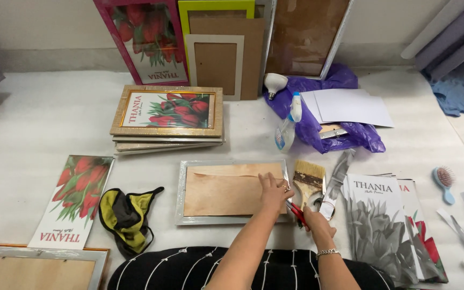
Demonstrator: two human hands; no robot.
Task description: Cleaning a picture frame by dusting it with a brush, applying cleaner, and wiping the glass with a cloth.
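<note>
A silver picture frame (179,200) lies face down in front of me, its brown backing board (221,190) showing. My left hand (273,191) presses flat on the board's right end, fingers spread near the frame's right rail. My right hand (313,219) grips a red-handled tool (295,211), pliers or similar, whose tip points at the frame's lower right corner under my left hand. A wide paintbrush (309,179) and a tape roll (316,201) lie just right of the frame.
A stack of gold frames with tulip prints (167,114) sits behind. A tulip print (76,198) and black-yellow cloth (125,214) lie left. Spray bottle (288,123), purple bag (318,126), white sheets (350,106), grey prints (379,225), a blue hairbrush (443,182) lie right. Frames lean against the wall.
</note>
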